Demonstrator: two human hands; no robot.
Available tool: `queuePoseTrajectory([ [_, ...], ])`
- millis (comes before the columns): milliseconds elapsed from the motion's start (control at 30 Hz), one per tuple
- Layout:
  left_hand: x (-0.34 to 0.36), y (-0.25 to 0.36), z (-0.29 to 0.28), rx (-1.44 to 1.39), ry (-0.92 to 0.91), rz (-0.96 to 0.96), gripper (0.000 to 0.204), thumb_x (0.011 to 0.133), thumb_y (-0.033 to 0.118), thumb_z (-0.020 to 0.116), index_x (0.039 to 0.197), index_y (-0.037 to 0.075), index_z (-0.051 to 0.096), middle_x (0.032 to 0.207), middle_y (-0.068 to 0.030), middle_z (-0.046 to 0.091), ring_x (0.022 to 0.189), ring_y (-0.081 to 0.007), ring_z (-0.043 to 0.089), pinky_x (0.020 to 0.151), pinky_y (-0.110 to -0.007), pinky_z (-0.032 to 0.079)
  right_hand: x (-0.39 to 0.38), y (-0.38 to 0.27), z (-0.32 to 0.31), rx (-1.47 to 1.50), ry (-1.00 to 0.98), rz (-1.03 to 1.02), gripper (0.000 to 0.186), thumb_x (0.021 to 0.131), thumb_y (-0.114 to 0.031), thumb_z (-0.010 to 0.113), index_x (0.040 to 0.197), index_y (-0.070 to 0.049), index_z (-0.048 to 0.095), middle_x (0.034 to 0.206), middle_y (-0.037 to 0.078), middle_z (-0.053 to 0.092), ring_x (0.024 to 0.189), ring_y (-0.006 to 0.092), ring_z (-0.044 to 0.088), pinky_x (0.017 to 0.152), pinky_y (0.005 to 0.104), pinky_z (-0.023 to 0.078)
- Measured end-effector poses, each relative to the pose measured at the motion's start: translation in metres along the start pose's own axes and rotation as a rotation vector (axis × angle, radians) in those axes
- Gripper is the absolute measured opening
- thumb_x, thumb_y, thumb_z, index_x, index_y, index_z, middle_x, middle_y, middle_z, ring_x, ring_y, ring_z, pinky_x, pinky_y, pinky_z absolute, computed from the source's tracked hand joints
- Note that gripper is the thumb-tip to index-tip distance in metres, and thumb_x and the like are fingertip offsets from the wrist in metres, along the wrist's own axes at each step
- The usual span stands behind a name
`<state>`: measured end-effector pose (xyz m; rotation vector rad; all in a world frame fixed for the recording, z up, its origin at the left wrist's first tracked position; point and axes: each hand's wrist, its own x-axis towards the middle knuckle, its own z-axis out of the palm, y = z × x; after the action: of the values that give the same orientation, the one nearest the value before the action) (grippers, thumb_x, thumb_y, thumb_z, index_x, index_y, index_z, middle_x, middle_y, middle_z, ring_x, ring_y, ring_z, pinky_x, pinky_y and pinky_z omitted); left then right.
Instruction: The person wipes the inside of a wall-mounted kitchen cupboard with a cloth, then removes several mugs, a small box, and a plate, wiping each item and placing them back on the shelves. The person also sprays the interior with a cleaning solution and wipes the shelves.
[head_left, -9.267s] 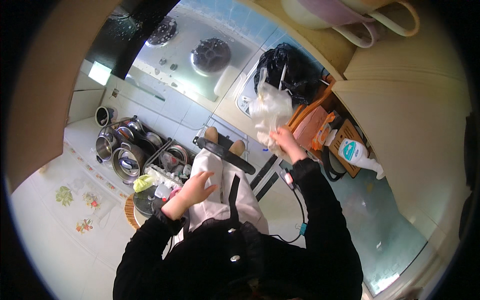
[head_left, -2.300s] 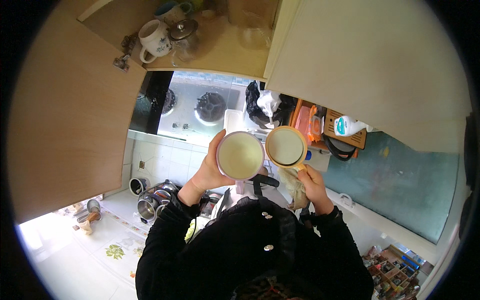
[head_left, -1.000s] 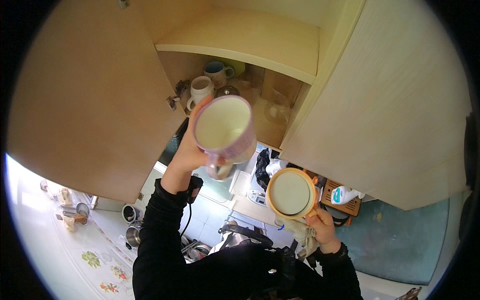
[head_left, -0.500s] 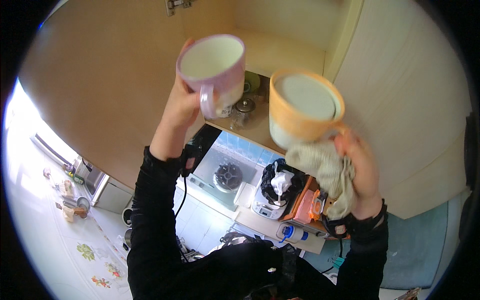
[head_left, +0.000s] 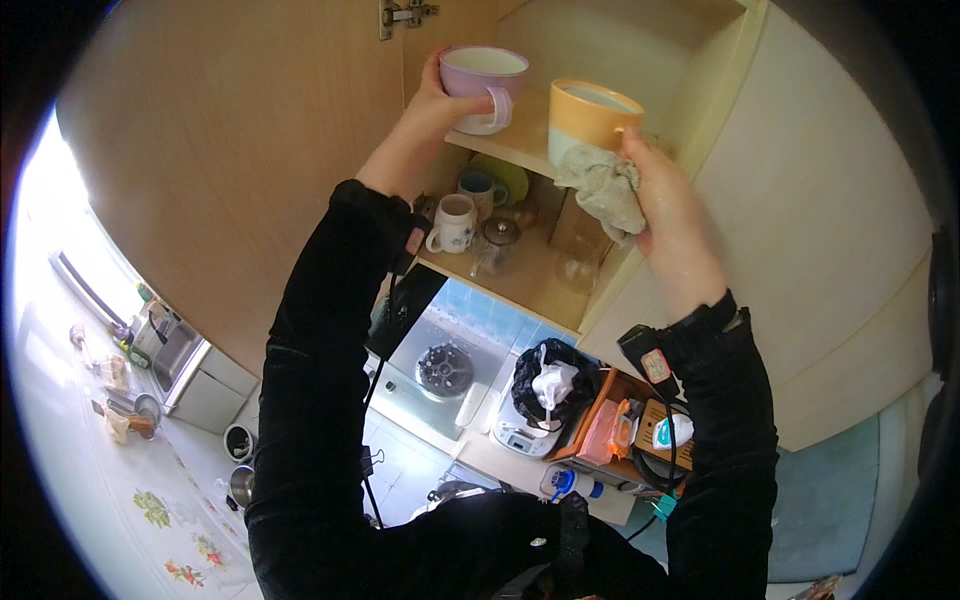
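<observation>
My left hand (head_left: 452, 110) grips a pink mug (head_left: 480, 62) with a pale interior at the left of the cabinet's upper shelf (head_left: 510, 140). My right hand (head_left: 640, 175) holds a yellow-and-white mug (head_left: 585, 118) by its handle, together with a crumpled greyish cloth (head_left: 600, 195) hanging beneath it. Both mugs are upright near that shelf's front; whether they touch it I cannot tell. The lower shelf (head_left: 550, 295) holds a white flowered mug (head_left: 457, 230), a blue mug (head_left: 480, 188), a green round item (head_left: 505, 175) and a glass pot with a metal lid (head_left: 501, 232).
Open doors (head_left: 220, 170) (head_left: 820, 230) flank the cabinet. Below are a stove (head_left: 445, 370), a black bag (head_left: 545, 360) on a white appliance (head_left: 512, 432), an orange rack (head_left: 590, 425) and a jug (head_left: 575, 485). A sink (head_left: 178, 355) sits at far left.
The mugs have risen from chest height, past the lower shelf, to the upper shelf, moving away from me. Earlier my left hand was empty and my right held a pale crumpled item.
</observation>
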<state>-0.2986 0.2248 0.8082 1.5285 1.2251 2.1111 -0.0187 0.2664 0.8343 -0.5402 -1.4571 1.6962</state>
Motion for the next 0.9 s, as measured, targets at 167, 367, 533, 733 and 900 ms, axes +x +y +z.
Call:
queuePoseTrajectory([
  [167,0.021,-0.022,-0.008,0.062,0.016,-0.088,0.110,0.062,0.007,0.081,0.149,0.006,0.014,0.139,-0.0147,0.041,0.128,-0.0286,0.044,0.105,-0.040,0.040,0.037,0.020,0.015,-0.015,0.050,-0.063,0.037,0.099,-0.034,0.053,0.109,0.001,0.058,0.098,0.009,0.063,0.082,0.0176,0.063,0.071,0.0333,0.052],
  [367,0.028,-0.028,-0.018,0.014,-0.020,-0.122,0.114,0.062,0.012,0.084,0.150,0.005,0.011,0.141,-0.0170,0.040,0.129,-0.0293,0.043,0.105,-0.041,0.041,0.060,0.030,0.025,0.008,0.040,-0.077,0.037,0.099,-0.032,0.052,0.108,0.003,0.058,0.098,0.010,0.063,0.082,0.0172,0.063,0.071,0.0335,0.051],
  [533,0.035,-0.034,-0.029,0.140,-0.042,-0.196,0.106,0.066,0.016,0.083,0.147,0.002,0.016,0.141,-0.0190,0.042,0.129,-0.0294,0.044,0.105,-0.039,0.041,0.075,0.042,0.031,0.009,0.035,-0.076,0.038,0.099,-0.033,0.051,0.110,0.003,0.058,0.099,0.011,0.063,0.085,0.0178,0.062,0.072,0.0340,0.051],
  [733,0.039,-0.049,-0.032,0.783,0.224,-0.005,0.080,0.075,0.021,0.076,0.137,-0.004,0.032,0.129,-0.0263,0.050,0.120,-0.0394,0.051,0.102,-0.042,0.042,0.094,0.052,0.035,0.011,-0.001,-0.074,0.039,0.099,-0.033,0.051,0.113,0.003,0.057,0.104,0.011,0.062,0.090,0.0186,0.062,0.075,0.0344,0.051],
  [900,0.012,-0.036,-0.007,0.891,0.413,0.192,0.073,0.081,0.030,0.068,0.136,-0.005,0.034,0.124,-0.0282,0.051,0.113,-0.0442,0.052,0.096,-0.046,0.045,0.096,0.047,0.042,0.076,0.005,-0.068,0.036,0.099,-0.030,0.050,0.115,0.002,0.057,0.105,0.011,0.063,0.090,0.0191,0.063,0.077,0.0340,0.051],
])
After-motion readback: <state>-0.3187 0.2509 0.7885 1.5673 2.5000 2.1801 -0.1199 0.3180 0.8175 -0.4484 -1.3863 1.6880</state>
